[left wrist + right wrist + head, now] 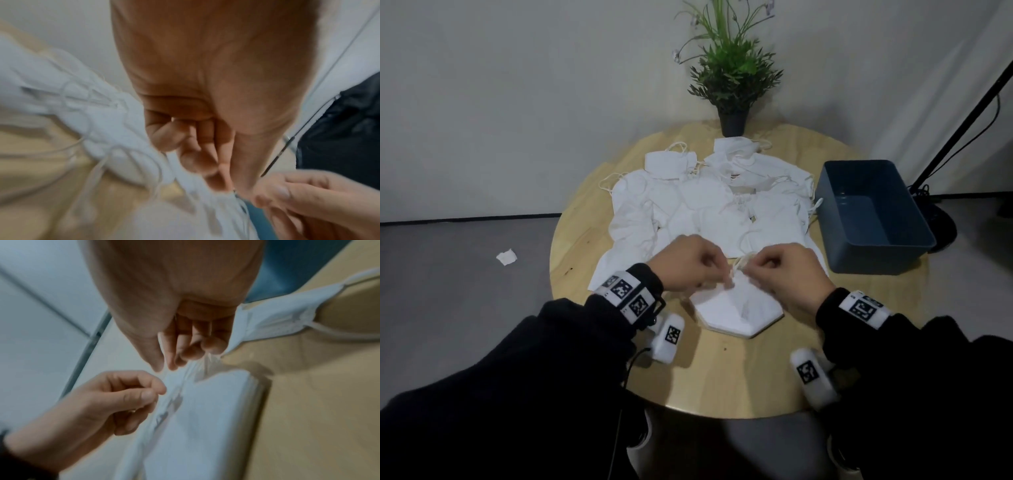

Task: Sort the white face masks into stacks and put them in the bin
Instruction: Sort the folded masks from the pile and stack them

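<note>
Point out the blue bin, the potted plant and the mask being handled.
blue bin (835, 209): head view, on its left wall.
potted plant (732, 121): head view, on its dark pot.
mask being handled (736, 311): head view, on its flat white body in front of both hands.

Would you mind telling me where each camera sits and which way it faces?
Head: looks down on the table, both hands and sleeves, bin.
Left wrist: looks along the left hand at masks.
Right wrist: looks along the right hand at the stack.
Both wrist views share both hands pinching it.
</note>
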`<act>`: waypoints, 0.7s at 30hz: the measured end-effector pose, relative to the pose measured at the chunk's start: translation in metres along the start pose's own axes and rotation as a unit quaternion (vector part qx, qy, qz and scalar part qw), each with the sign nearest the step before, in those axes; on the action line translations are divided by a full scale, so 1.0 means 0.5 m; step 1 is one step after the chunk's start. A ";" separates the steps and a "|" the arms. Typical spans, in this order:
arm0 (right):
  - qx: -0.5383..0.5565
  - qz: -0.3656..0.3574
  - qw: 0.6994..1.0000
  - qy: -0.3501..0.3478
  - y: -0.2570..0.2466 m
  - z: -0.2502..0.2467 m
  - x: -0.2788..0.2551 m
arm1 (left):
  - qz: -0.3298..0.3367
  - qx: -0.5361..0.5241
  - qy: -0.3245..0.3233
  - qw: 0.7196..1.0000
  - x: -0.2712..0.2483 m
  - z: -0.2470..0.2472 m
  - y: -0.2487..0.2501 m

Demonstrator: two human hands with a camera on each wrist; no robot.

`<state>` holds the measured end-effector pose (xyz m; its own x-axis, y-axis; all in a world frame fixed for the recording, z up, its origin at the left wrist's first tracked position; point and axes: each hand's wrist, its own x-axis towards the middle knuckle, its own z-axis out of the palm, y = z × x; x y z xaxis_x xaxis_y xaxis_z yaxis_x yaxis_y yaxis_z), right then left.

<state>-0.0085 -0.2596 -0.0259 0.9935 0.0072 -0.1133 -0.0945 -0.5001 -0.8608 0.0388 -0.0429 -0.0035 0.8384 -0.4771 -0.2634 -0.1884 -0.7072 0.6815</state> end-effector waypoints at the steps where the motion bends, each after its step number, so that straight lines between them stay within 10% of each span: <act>1: 0.068 0.020 0.996 0.050 0.006 -0.012 0.015 | 0.000 -0.035 0.053 0.998 0.013 -0.019 0.001; 5: 0.045 0.079 0.989 0.113 0.037 -0.054 0.069 | -0.042 -0.023 0.199 0.979 0.088 -0.061 -0.020; 14: -0.237 0.147 0.960 0.036 0.044 -0.022 0.102 | -0.118 -0.002 0.173 0.978 0.162 -0.025 -0.062; 21: 0.001 0.077 0.982 0.174 0.022 -0.016 0.115 | -0.086 -0.120 0.331 0.932 0.121 -0.092 -0.043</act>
<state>0.0481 -0.2717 -0.0379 0.9288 -0.3644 -0.0667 -0.2452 -0.4699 -0.8480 0.1169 -0.0326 -0.0028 0.9925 0.1148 0.0415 0.0314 -0.5689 0.8218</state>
